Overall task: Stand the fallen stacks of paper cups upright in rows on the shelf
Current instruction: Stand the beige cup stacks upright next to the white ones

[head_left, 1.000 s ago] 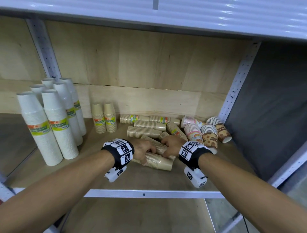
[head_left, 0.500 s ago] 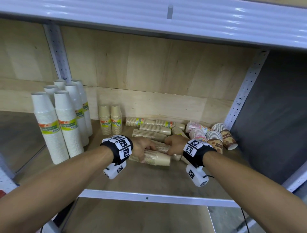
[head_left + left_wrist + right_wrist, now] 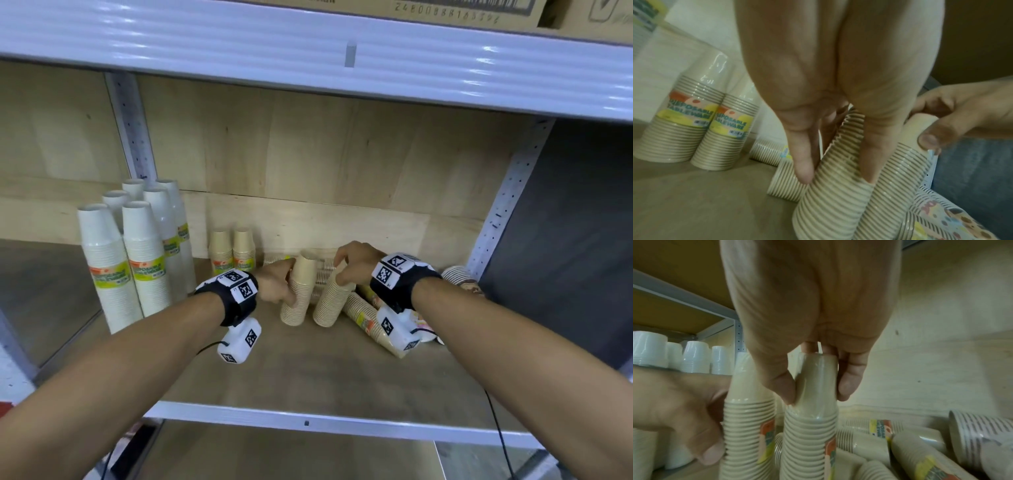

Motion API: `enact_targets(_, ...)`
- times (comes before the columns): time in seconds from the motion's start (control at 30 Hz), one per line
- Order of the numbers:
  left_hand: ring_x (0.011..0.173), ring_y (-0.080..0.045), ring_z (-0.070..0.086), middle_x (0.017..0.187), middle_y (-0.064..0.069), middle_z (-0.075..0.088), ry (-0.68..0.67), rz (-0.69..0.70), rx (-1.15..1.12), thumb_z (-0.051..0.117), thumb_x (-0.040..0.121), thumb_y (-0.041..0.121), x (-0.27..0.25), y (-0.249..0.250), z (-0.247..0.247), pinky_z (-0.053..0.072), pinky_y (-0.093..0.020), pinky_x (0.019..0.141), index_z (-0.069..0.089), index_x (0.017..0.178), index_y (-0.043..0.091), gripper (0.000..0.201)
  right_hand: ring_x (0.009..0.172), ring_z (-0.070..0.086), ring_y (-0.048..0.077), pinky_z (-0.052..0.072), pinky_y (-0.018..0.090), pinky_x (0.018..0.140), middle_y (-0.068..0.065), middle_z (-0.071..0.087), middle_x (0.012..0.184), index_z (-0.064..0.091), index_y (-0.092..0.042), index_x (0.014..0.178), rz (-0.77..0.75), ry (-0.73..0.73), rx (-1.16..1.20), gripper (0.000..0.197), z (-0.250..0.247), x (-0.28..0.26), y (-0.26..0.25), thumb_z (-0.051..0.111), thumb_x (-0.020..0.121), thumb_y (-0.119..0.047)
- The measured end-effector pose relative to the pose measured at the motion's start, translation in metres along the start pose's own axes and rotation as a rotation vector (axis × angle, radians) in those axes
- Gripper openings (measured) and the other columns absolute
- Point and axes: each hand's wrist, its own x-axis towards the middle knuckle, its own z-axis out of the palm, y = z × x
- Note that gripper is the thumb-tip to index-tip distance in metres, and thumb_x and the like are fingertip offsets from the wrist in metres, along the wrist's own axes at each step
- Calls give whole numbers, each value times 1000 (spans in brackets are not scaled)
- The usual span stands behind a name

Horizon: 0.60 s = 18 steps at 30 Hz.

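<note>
Two tan cup stacks (image 3: pixel 298 291) stand side by side, left hand (image 3: pixel 275 285) and right hand (image 3: pixel 354 262) each gripping one.

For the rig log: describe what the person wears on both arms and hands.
Bare forearms, no sleeves or gloves. Left wrist and right wrist each carry a black band with white square-code tags and a white camera block beneath, also tagged. A thin black cable trails from each block.

Head view looks forward and down from above the forearms into the wooden shelf bay (image 3: pixel 325 370), mid-range. Each wrist view sits close behind its palm, facing along the fingers. All three share the two tan ribbed paper-cup stacks (image 3: pixel 298 294) (image 3: pixel 838 203) (image 3: pixel 748 426) at 12 o'clock.
</note>
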Motion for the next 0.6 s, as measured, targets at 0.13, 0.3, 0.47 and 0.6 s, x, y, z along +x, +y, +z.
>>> enact_targets(0.13,104,-20,63,114,1,62,15,-31,-154,80,73,5,5,-4,8,61,-36,79,44,135,22,74,86,54,14,36,20,52,-2,52,101,61,-16,120,-50,-20,-42,42,6,4,-15,71,79,-15)
enact_targets(0.3,98,-17,65,106,2,63,49,-44,-181,80,73,2,10,-10,18,60,-29,72,50,124,20,62,88,54,15,38,21,56,-2,52,101,59,-14,124,-68,-13,-60,46,16,11,-25,71,79,-12)
enact_targets(0.47,105,-20,65,110,2,66,37,-54,-168,81,70,6,15,-18,22,58,-41,88,52,125,21,63,93,56,16,41,21,66,2,57,109,58,-14,125,-63,0,-42,50,19,17,-22,73,77,-16)
enact_targets(0.6,106,-20,65,114,0,66,-22,-64,-168,81,75,10,18,-13,11,59,-38,86,54,125,20,58,89,55,15,36,19,53,-3,57,104,58,-17,122,-72,-15,-56,46,9,20,-22,71,78,-16)
